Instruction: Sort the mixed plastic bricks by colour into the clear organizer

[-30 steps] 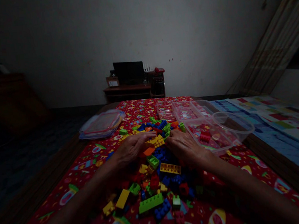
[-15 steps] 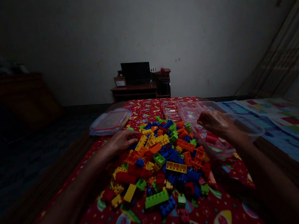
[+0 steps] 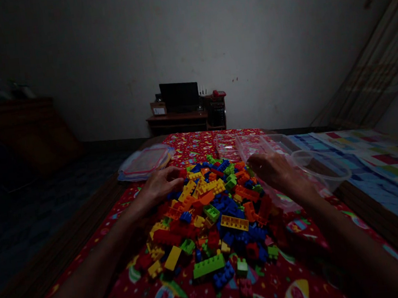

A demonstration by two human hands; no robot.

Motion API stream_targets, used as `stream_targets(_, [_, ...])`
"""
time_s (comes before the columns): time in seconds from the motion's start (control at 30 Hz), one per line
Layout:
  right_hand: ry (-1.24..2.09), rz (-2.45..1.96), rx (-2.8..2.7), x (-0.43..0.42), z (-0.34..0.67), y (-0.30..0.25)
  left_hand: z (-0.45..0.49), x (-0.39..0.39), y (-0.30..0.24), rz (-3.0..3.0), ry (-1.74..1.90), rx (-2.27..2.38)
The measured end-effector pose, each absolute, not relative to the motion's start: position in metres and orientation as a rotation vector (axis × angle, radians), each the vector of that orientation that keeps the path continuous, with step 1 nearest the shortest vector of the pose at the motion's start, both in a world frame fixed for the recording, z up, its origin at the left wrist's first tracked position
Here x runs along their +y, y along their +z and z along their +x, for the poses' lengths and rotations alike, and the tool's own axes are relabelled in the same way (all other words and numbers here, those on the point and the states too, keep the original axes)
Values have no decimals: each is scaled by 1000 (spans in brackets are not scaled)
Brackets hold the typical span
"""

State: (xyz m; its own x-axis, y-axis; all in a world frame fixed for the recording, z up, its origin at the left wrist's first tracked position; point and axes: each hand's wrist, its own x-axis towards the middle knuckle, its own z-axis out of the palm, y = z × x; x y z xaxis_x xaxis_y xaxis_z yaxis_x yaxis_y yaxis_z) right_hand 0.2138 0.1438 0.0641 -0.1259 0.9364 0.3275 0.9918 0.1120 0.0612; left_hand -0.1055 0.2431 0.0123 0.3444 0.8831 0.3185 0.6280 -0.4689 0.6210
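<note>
DIM ROOM, BRIGHT BRICKS: A heap of small plastic building bricks in red, blue, yellow, green and orange point(image 3: 222, 203) lies in the middle of a surface covered by a red cloth printed with cartoon shapes point(image 3: 198, 144).

The person's left hand point(image 3: 158, 186) rests palm down on the heap's edge at 10 o'clock. Its fingers point(image 3: 174, 182) are bent over yellow and orange bricks and touch them. The light is too low to tell whether they are grasping 1.

The right hand point(image 3: 275, 169) sits at the heap's 2 o'clock, over the nearest of a cluster of clear rectangular plastic tubs point(image 3: 251, 143). Its fingers are loosely curled, and whether they enclose a brick cannot be told.

A round clear plastic bowl point(image 3: 340, 172) stands just beside that hand at 3 o'clock. A stack of clear flat plastic lids point(image 3: 145, 161) lies near the left hand, at the heap's 11 o'clock.

At the heap's 6 o'clock edge lies a long green brick point(image 3: 208, 265), with a flat yellow studded brick point(image 3: 235, 222) on top nearer the centre.

Against the far wall at 12 o'clock, a dark flat screen point(image 3: 179, 97) stands on a low wooden stand point(image 3: 178, 120). A patchwork cloth in many colours point(image 3: 381, 158) lies at 3 o'clock, beyond the surface's edge.
</note>
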Motion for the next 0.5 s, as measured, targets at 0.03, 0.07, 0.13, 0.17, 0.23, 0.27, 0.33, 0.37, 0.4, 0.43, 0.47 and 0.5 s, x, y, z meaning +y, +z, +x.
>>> stream_targets(0.03, [-383, -1861, -2195, 147, 205, 61, -104, 242, 13, 2169, 937, 1307])
stream_targets(0.07, [-379, -1806, -2209, 151, 196, 58, -102, 241, 15, 2115, 972, 1281])
stream_targets(0.13, [-386, -1704, -2256, 161, 178, 50, -98, 237, 18, 1988, 1027, 1232])
stream_targets(0.17, [-389, -1651, -2289, 167, 169, 46, -96, 235, 20, 1913, 1053, 1212])
stream_targets(0.23, [-369, -1563, -2353, 178, 154, 39, -93, 230, 23, 1758, 1096, 1165])
stream_targets(0.27, [-340, -1533, -2384, 182, 149, 36, -91, 227, 23, 1684, 1107, 1136])
stream_targets(0.33, [-274, -1510, -2420, 189, 141, 30, -90, 225, 22, 1551, 1101, 1086])
stream_targets(0.37, [-251, -1506, -2424, 191, 139, 28, -89, 224, 22, 1497, 1082, 1065])
stream_targets(0.4, [-235, -1499, -2425, 192, 138, 25, -89, 223, 21, 1450, 1059, 1046])
stream_targets(0.43, [-229, -1491, -2421, 192, 138, 23, -88, 223, 20, 1408, 1040, 1029])
stream_targets(0.47, [-229, -1494, -2408, 192, 139, 22, -87, 222, 20, 1376, 1026, 1012])
stream_targets(0.5, [-227, -1512, -2392, 192, 140, 22, -87, 222, 20, 1357, 1015, 998])
